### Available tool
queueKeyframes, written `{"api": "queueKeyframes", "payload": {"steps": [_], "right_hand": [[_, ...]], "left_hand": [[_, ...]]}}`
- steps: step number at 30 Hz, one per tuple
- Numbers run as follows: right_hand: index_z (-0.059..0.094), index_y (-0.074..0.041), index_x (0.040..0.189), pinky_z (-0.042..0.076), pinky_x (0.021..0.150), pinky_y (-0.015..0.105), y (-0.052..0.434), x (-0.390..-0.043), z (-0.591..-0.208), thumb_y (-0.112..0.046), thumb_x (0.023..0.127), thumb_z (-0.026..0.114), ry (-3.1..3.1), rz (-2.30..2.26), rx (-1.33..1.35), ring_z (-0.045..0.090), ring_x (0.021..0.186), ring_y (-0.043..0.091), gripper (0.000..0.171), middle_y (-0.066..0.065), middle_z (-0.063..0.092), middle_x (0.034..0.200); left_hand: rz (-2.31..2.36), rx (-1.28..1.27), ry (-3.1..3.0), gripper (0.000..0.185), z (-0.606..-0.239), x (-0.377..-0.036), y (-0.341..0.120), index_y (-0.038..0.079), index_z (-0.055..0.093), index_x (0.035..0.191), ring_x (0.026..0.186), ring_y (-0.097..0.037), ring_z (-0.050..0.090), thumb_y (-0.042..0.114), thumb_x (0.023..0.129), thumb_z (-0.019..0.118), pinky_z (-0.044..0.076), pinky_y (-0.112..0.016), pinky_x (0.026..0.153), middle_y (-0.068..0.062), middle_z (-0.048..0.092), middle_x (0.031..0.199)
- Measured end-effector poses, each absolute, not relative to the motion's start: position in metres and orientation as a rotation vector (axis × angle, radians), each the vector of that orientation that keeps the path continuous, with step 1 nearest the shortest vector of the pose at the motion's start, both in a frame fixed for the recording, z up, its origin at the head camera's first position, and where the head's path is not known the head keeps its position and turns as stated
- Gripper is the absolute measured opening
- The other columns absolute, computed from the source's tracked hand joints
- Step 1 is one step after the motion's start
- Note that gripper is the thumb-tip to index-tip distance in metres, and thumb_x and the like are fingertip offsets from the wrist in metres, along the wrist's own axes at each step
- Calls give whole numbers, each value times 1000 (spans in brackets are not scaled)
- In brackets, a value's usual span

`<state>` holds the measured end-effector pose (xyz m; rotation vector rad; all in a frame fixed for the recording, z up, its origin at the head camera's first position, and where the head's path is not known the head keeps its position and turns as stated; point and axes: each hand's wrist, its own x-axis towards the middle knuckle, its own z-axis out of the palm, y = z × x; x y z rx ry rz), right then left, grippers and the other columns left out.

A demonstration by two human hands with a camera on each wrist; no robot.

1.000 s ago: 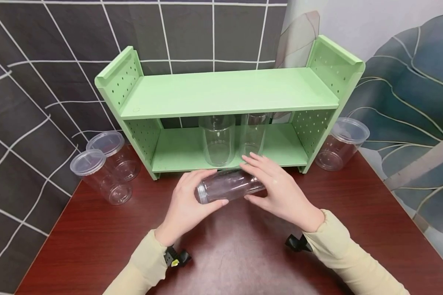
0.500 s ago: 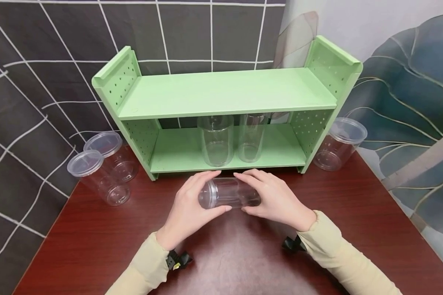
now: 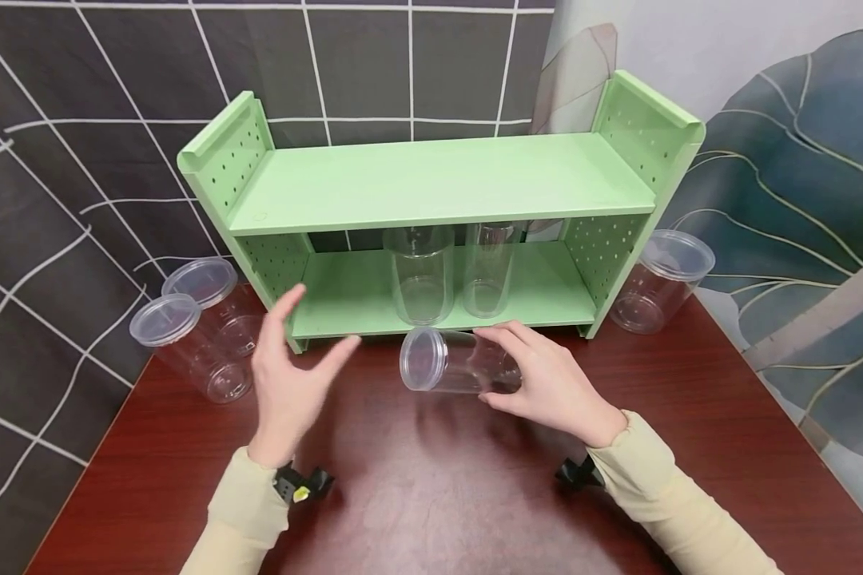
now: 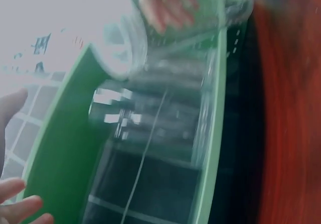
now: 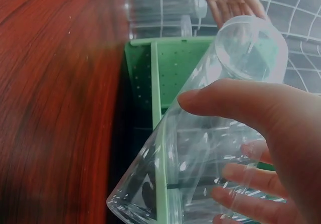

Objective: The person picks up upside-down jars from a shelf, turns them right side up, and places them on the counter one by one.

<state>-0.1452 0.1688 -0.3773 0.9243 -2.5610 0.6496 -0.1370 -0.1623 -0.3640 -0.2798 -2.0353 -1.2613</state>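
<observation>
A clear plastic jar with a lid (image 3: pixel 449 363) lies sideways just above the dark red table (image 3: pixel 439 495), in front of the green shelf (image 3: pixel 431 180). My right hand (image 3: pixel 503 363) grips its base end, thumb below and fingers on top. The right wrist view shows the same jar (image 5: pixel 200 148) close up, with my thumb (image 5: pixel 241 103) across it. My left hand (image 3: pixel 309 351) hovers to the left of the jar with spread fingers, holding nothing. It is also in the right wrist view as the left hand (image 5: pixel 230 0) beyond the lid. The left wrist view is blurred and shows the shelf (image 4: pixel 60 148).
Two clear jars (image 3: pixel 423 271) (image 3: pixel 491 267) stand on the lower shelf board. Two lidded clear jars (image 3: pixel 187 343) (image 3: pixel 219 299) lean at the table's left by the tiled wall. Another lidded jar (image 3: pixel 665 275) sits right of the shelf.
My left hand has let go of the jar and moved left, fingers spread. The right hand keeps hold and has lifted the jar slightly toward the shelf.
</observation>
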Motion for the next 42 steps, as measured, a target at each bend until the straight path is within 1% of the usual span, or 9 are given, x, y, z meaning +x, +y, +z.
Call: {"api": "queueKeyframes", "payload": {"steps": [5,8,14,17,24,28,36,39,42], "right_hand": [[54,-18,145,55,79,39,174,-144,-376,-34,69,91,-2566,682,880,61,100,14,86,-4,59,124],[52,-19,148,56,77,41,177,-144,-375,-33,68,92,-2564,715,843,63,98,17,90,-3,58,124],[54,-21,145,55,78,45,185,-146,-375,-32,67,92,-2553,785,763,65,97,23,87,0,59,125],[55,-19,143,55,80,45,189,-147,-372,-30,67,93,-2534,814,736,64,98,23,85,0,59,124],[56,-19,142,53,88,43,204,-149,-366,-24,66,94,-2479,903,684,60,111,18,85,0,59,127],[59,-16,138,53,86,41,214,-150,-362,-20,65,95,-2431,942,665,58,112,17,82,-2,59,125],[62,-12,134,49,84,18,239,-146,-353,-12,61,97,-2352,950,543,56,107,18,81,-3,61,119],[63,-11,133,47,84,14,249,-143,-347,-7,60,97,-2321,993,464,57,104,16,81,-4,60,117],[63,-13,134,46,80,15,261,-139,-339,-4,59,97,-2284,1021,388,57,97,15,83,-1,61,113]], "left_hand": [[-1293,-52,-1938,78,-343,-135,-170,-3,50,144,134,-23,47,6,77,89,34,-32,113,-16,53,145],[-1312,28,-1902,74,-331,-138,-173,-7,48,142,131,-25,49,4,80,86,36,-32,112,-20,52,142],[-1347,124,-1868,71,-350,-175,-206,4,52,143,120,-21,58,9,81,87,47,-32,104,-5,57,140],[-1362,134,-1864,68,-354,-187,-213,10,56,141,114,-19,61,14,81,88,50,-30,100,-1,60,137],[-1384,144,-1833,58,-352,-200,-211,12,61,135,106,-18,64,20,84,86,54,-27,93,-4,65,128],[-1337,181,-1817,48,-352,-206,-211,13,66,131,98,-15,66,23,87,83,55,-22,85,-4,69,120],[-1243,265,-1789,27,-349,-216,-213,11,78,116,80,-3,66,20,90,79,53,-14,72,-6,76,103],[-1231,279,-1786,22,-349,-218,-214,10,80,111,77,0,66,18,91,78,52,-14,71,-8,77,99],[-1240,267,-1792,22,-349,-218,-215,9,80,111,77,1,66,17,91,77,54,-15,73,-9,77,101]]}}
